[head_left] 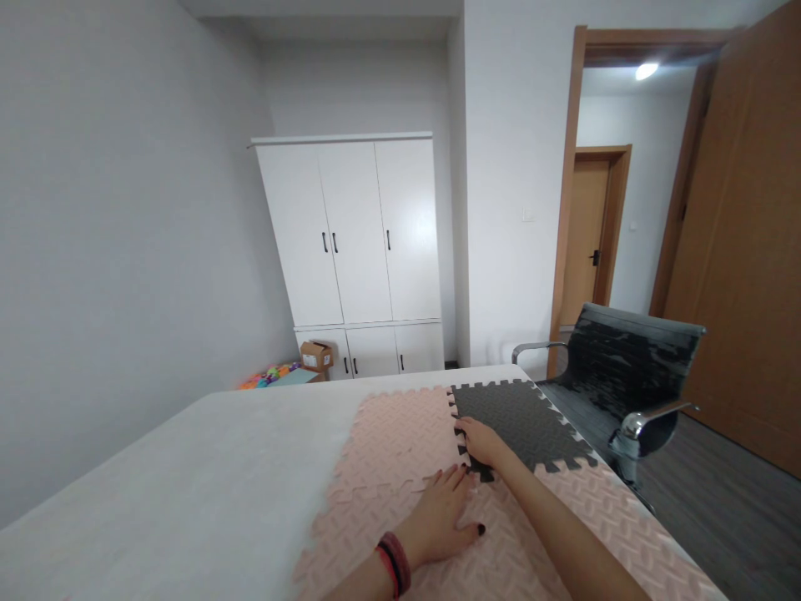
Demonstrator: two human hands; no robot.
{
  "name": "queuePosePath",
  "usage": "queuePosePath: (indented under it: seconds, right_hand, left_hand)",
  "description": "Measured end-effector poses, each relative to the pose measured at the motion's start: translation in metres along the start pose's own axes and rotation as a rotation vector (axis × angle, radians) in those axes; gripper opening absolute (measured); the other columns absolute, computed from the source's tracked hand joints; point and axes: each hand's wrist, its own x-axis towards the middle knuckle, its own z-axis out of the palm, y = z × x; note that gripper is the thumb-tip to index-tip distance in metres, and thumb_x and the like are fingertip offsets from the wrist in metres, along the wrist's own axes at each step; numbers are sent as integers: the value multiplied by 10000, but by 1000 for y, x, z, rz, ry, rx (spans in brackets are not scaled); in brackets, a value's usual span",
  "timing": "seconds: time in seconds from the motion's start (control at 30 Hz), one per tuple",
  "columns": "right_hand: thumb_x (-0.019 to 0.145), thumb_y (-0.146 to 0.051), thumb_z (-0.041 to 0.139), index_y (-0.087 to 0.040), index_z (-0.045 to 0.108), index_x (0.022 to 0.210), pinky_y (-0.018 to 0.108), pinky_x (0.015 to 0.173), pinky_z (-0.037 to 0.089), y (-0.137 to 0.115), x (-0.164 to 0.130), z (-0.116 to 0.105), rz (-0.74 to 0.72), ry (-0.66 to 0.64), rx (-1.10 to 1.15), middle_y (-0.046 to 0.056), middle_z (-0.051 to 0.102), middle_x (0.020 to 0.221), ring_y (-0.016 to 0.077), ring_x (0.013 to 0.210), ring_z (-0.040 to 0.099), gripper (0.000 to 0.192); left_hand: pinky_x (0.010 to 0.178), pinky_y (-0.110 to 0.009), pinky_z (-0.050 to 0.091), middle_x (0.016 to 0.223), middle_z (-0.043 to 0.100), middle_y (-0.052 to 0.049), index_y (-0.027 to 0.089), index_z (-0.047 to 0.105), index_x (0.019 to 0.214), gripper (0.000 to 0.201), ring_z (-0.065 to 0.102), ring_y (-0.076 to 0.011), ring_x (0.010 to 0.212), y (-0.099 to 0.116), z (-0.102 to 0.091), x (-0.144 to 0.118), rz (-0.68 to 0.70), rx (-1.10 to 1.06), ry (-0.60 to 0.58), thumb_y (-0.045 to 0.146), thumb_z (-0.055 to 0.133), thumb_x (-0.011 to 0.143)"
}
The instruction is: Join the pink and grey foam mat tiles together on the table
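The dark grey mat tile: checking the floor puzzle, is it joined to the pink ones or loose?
Joined: the dark grey mat tile lies flat, its teeth meshed with the pink tiles.

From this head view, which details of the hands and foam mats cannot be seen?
- Left hand: palm is hidden, pressed flat on the pink foam puzzle mat.
- Right hand: fingertips cover the seam with the dark grey foam puzzle mat, so the interlock is unclear.
- Pink mats' near edge: cut off by the bottom frame edge.
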Motion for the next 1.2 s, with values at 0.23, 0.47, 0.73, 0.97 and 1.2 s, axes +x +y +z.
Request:
queuePosePath:
  seconds: [0.23,0.47,0.73,0.97,1.2]
  right_hand:
    - [813,-54,381,-166,600,1161,302,929,412,-7,1,-2,33,-32,-107,122,581,1208,211,1108,541,426]
    - [808,-117,434,-191,630,1122,323,900,435,-9,3,-3,59,-52,-141,103,585,1223,227,1113,535,377]
    - [807,-105,401,-284,617,1166,325,922,430,5,6,-8,44,-86,-106,26,586,1262,197,1142,539,456]
    - [872,-171,479,-200,623,1114,382,910,458,8,32,-15,50,-91,-112,71,623,1175,208,1075,574,283]
    - [904,-340,536,-157,592,1092,439,904,480,3,63,-3,71,-114,-164,73,596,1166,201,1043,575,269]
  left_hand:
    - [1137,-514,218,1481,346,-126,251,348,1373,751,298,-314,1366,-3,0,4,23,12,11,513,592,713]
    - [1011,-375,391,1236,565,-92,209,507,1178,344,522,-207,1135,-24,-18,48,-15,123,135,282,422,853]
    - [981,-466,386,1084,622,-69,160,589,1026,296,552,-203,1062,-42,-14,69,-18,297,130,378,429,907]
    - [903,-427,463,1042,640,-63,158,602,994,282,585,-186,1003,-44,-12,73,-51,340,106,383,460,898]
    - [891,-425,470,1015,652,-63,163,611,988,298,602,-179,953,-57,-16,81,-51,322,82,404,462,895]
